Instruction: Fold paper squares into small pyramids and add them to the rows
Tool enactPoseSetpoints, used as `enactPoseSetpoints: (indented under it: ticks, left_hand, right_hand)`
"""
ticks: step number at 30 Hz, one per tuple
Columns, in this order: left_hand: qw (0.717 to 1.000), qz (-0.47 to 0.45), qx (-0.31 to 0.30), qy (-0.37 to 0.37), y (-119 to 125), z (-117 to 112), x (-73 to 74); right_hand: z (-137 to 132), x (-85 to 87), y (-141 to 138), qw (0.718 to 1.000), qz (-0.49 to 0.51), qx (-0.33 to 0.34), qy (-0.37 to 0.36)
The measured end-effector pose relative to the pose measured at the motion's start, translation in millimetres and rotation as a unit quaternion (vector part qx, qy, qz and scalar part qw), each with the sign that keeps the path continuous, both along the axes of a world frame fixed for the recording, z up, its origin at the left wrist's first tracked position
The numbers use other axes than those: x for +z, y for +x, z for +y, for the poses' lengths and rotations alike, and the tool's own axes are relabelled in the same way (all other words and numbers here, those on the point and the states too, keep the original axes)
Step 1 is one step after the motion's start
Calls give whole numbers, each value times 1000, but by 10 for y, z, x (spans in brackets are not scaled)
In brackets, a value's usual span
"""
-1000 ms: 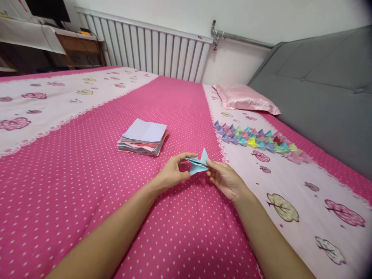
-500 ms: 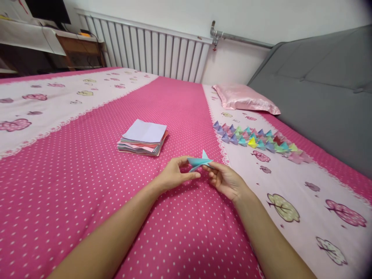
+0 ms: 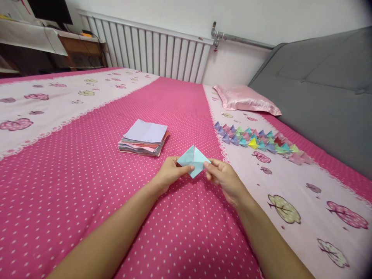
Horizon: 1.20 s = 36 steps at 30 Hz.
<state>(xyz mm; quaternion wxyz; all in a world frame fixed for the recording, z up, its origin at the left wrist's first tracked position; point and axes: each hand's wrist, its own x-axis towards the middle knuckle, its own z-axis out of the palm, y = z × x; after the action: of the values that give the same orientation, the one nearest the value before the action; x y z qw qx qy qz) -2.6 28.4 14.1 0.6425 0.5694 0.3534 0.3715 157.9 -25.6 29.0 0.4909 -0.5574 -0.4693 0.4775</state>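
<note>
Both of my hands hold a light blue folded paper (image 3: 193, 159), now a flat diamond shape, just above the pink dotted bedspread (image 3: 87, 186). My left hand (image 3: 170, 172) pinches its left corner with thumb and fingers. My right hand (image 3: 225, 179) pinches its right corner. A stack of coloured square paper sheets (image 3: 144, 138) with a pale lilac sheet on top lies a little beyond my left hand. To the right, rows of several small folded paper pieces (image 3: 255, 140) in mixed colours lie on the pale band of the bedspread.
A pink satin pillow (image 3: 247, 100) lies at the head of the bed against a grey padded headboard (image 3: 325, 97). A white radiator (image 3: 151, 50) runs along the far wall. A wooden desk (image 3: 80, 48) stands at the far left.
The blue paper was a pointed, sticking-up shape held edge-on. It is now pressed into a flat diamond facing me, and both hands have shifted slightly to its side corners.
</note>
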Motion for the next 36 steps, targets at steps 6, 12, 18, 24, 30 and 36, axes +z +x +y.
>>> enactPoseSetpoints:
  ticks: [6,12,18,24,30,36]
  left_hand:
    - [1000,8,0,2,-6,0,-14]
    - [998,29,2,51,-5,10,-29]
    - [996,30,6,86,10,7,-10]
    - [997,-2,0,76,14,16,-33]
    - [998,-21,6,61,27,9,-27]
    - [995,4,0,97,3,6,-11]
  right_hand:
    - [-18,24,19,919,-303,-84,237]
    - [-9,13,23,887,-357,-45,289]
    - [-1,-19,24,886,-358,-36,293]
    - [-16,-11,6,906,-324,-15,271]
    - [-34,2,-1,933,-288,9,215]
    - [-49,21,-6,954,-246,34,168]
